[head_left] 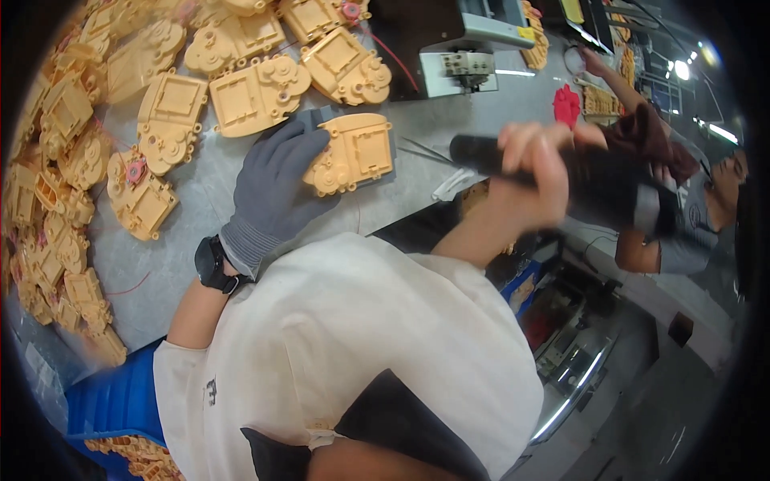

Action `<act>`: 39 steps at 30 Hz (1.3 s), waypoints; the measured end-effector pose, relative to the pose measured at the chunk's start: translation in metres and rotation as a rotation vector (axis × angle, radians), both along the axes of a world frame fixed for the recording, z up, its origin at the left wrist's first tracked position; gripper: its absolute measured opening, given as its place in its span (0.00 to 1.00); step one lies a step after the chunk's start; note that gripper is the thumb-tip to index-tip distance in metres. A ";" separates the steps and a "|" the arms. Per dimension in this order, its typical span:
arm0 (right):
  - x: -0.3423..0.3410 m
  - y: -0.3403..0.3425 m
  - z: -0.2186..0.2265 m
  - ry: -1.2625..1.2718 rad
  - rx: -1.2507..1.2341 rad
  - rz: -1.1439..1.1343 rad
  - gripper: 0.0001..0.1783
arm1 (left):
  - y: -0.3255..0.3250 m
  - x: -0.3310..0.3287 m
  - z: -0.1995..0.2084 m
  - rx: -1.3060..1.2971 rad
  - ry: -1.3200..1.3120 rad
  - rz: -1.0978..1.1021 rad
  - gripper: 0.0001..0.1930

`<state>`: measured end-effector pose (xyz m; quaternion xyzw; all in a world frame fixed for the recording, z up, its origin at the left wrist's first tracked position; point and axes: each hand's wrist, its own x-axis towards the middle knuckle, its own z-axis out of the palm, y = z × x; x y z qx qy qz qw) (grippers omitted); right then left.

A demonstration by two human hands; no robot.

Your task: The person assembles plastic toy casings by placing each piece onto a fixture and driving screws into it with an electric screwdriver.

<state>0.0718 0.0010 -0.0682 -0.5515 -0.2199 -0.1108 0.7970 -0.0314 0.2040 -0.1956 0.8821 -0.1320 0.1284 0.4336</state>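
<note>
My left hand (277,188), in a grey knit glove with a black watch at the wrist, rests on a yellow plastic housing part (353,154) lying on a grey pad on the bench. My right hand (533,180), bare, is closed around a black cylindrical power tool (561,172) held level to the right of the part, its tip pointing left. The hand and tool are blurred.
Many yellow housing parts (168,112) lie across the grey bench (184,264), some with red wires. A black and grey machine (461,48) stands at the back. A blue bin (112,405) sits lower left. Another person (682,216) works at the right.
</note>
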 end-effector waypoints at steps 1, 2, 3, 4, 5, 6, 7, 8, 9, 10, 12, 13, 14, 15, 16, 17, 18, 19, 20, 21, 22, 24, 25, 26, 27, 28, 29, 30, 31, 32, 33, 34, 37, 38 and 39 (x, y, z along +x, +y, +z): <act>-0.020 0.006 0.008 -0.073 -0.010 0.073 0.27 | -0.001 0.001 0.004 -0.008 0.011 -0.016 0.38; -0.025 0.013 0.011 -0.165 -0.066 0.196 0.27 | 0.000 0.004 0.005 -0.024 0.001 -0.016 0.38; -0.028 0.020 0.012 -0.257 -0.119 0.321 0.28 | 0.001 0.004 0.007 -0.039 -0.010 -0.015 0.39; -0.031 0.027 0.011 -0.245 -0.117 0.322 0.28 | 0.003 0.000 0.007 -0.060 -0.002 -0.019 0.39; -0.029 0.035 0.011 -0.239 -0.185 0.349 0.28 | 0.004 0.000 0.009 -0.061 -0.001 -0.014 0.39; -0.026 0.043 0.009 -0.235 -0.254 0.376 0.28 | 0.006 0.000 0.010 -0.067 -0.010 0.000 0.38; -0.021 0.050 0.005 -0.230 -0.239 0.372 0.29 | 0.007 0.000 0.011 -0.074 -0.021 0.016 0.37; -0.026 0.062 0.004 -0.145 -0.240 0.257 0.28 | 0.007 -0.001 0.008 -0.074 -0.019 0.030 0.37; -0.030 0.072 0.006 -0.059 -0.241 0.141 0.28 | 0.004 -0.003 0.004 -0.069 -0.044 0.065 0.34; -0.028 0.079 0.006 -0.059 -0.243 0.155 0.28 | 0.003 -0.003 0.000 -0.065 -0.069 0.101 0.32; -0.025 0.087 0.009 -0.024 -0.311 -0.057 0.27 | 0.002 -0.005 0.000 -0.081 -0.054 0.115 0.31; -0.025 0.089 0.009 -0.020 -0.316 -0.048 0.27 | 0.002 -0.005 0.000 -0.096 -0.044 0.118 0.31; -0.024 0.091 0.009 -0.004 -0.303 -0.052 0.26 | 0.002 -0.005 0.000 -0.101 -0.039 0.124 0.31; -0.022 0.093 0.008 0.013 -0.290 -0.059 0.25 | 0.003 -0.005 0.000 -0.111 -0.027 0.118 0.31; -0.021 0.095 0.006 0.017 -0.296 -0.054 0.25 | 0.003 -0.005 0.000 -0.122 -0.014 0.111 0.30; -0.021 0.097 0.002 0.041 -0.337 -0.073 0.25 | 0.004 -0.005 0.001 -0.125 -0.006 0.118 0.30; -0.021 0.099 0.000 0.065 -0.378 -0.091 0.25 | 0.004 -0.005 0.001 -0.123 -0.001 0.123 0.30; -0.020 0.101 -0.001 0.072 -0.381 -0.083 0.25 | 0.004 -0.006 0.001 -0.120 0.005 0.128 0.31; -0.019 0.102 -0.002 0.063 -0.378 -0.090 0.25 | 0.004 -0.005 0.001 -0.124 0.010 0.128 0.31; -0.017 0.104 -0.002 0.053 -0.375 -0.096 0.25 | 0.003 -0.006 0.000 -0.124 0.013 0.132 0.31; -0.017 0.105 -0.002 0.058 -0.378 -0.094 0.25 | 0.002 -0.006 0.000 -0.124 0.016 0.137 0.31; -0.018 0.106 0.000 0.049 -0.395 -0.074 0.24 | 0.002 -0.004 0.002 -0.135 0.021 0.115 0.33; -0.018 0.105 -0.001 0.054 -0.398 -0.076 0.24 | 0.003 -0.003 0.002 -0.144 0.020 0.095 0.35; -0.018 0.104 -0.002 0.046 -0.395 -0.061 0.24 | 0.003 -0.004 0.003 -0.146 0.026 0.099 0.35; -0.019 0.102 -0.003 0.038 -0.392 -0.047 0.23 | 0.004 -0.004 0.004 -0.139 0.035 0.095 0.35; -0.019 0.101 -0.004 0.043 -0.394 -0.044 0.23 | 0.004 -0.005 0.004 -0.133 0.043 0.090 0.35; -0.019 0.101 -0.006 0.018 -0.382 -0.009 0.23 | 0.004 -0.006 0.002 -0.133 0.049 0.098 0.35; -0.018 0.101 -0.008 -0.007 -0.369 0.025 0.23 | 0.003 -0.006 0.000 -0.131 0.031 0.106 0.33; -0.017 0.100 -0.010 -0.001 -0.369 0.033 0.23 | 0.003 -0.007 -0.002 -0.129 0.013 0.114 0.31; -0.016 0.097 -0.010 -0.036 -0.432 0.062 0.23 | 0.002 -0.007 -0.003 -0.132 0.020 0.111 0.31; -0.015 0.095 -0.010 -0.071 -0.495 0.092 0.23 | 0.001 -0.005 -0.003 -0.171 0.012 0.103 0.31; -0.013 0.093 -0.010 -0.064 -0.498 0.091 0.23 | 0.000 -0.004 -0.003 -0.210 0.004 0.095 0.31; -0.015 0.090 -0.016 -0.103 -0.563 0.108 0.22 | 0.000 -0.002 0.001 -0.241 0.022 0.112 0.30; -0.016 0.090 -0.017 -0.061 -0.506 0.079 0.22 | 0.000 0.001 0.004 -0.224 -0.006 0.122 0.31; -0.017 0.091 -0.018 -0.021 -0.447 0.050 0.21 | 0.001 0.000 0.009 -0.224 -0.005 0.120 0.31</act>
